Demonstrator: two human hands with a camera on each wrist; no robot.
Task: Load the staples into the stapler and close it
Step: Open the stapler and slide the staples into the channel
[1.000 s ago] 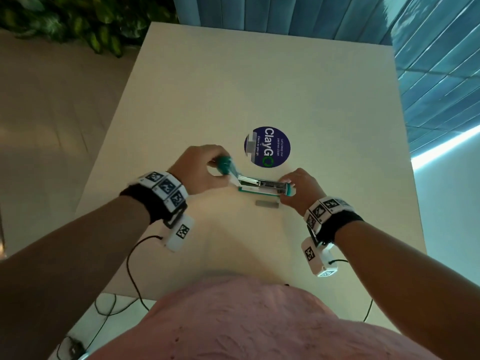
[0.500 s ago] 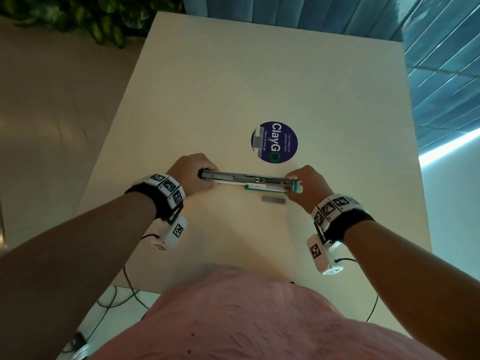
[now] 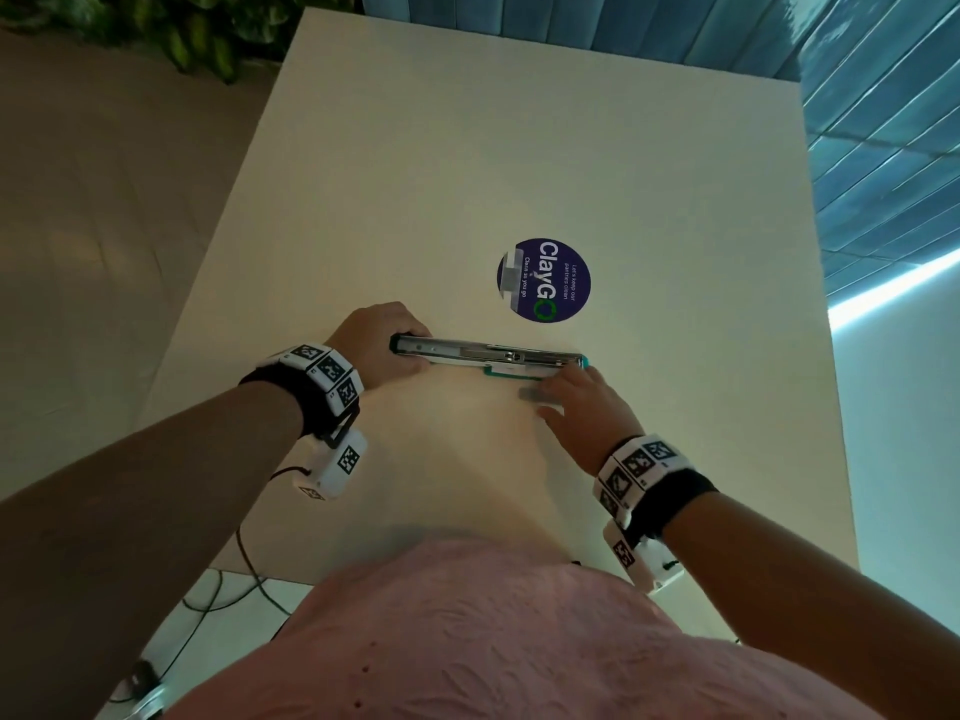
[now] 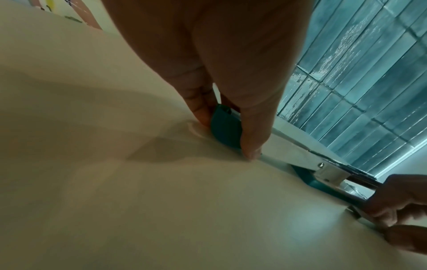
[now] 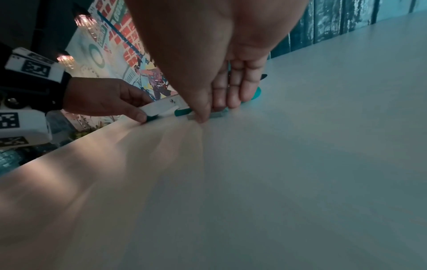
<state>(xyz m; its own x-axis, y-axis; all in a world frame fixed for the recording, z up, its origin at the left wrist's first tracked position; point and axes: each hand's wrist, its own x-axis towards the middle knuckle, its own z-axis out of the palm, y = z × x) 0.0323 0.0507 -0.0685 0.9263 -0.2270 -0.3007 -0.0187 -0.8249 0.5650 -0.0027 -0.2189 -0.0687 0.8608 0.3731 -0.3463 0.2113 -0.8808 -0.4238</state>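
The teal and metal stapler lies swung fully open and flat on the white table, its metal magazine facing up. My left hand grips its left end, thumb and fingers pinching the teal cover. A short grey staple strip lies on the table just in front of the stapler's right half. My right hand is down on it, and in the right wrist view thumb and fingers pinch the strip against the table. Most of the strip is hidden under that hand.
A round dark blue sticker sits on the table just beyond the stapler. Blue tiled wall runs along the far and right sides. Leafy plants stand past the far left corner. Cables hang below the near table edge.
The stapler's top was swung from half raised to fully flat under my left hand. My right hand then left the stapler's right end and came down onto the staple strip.
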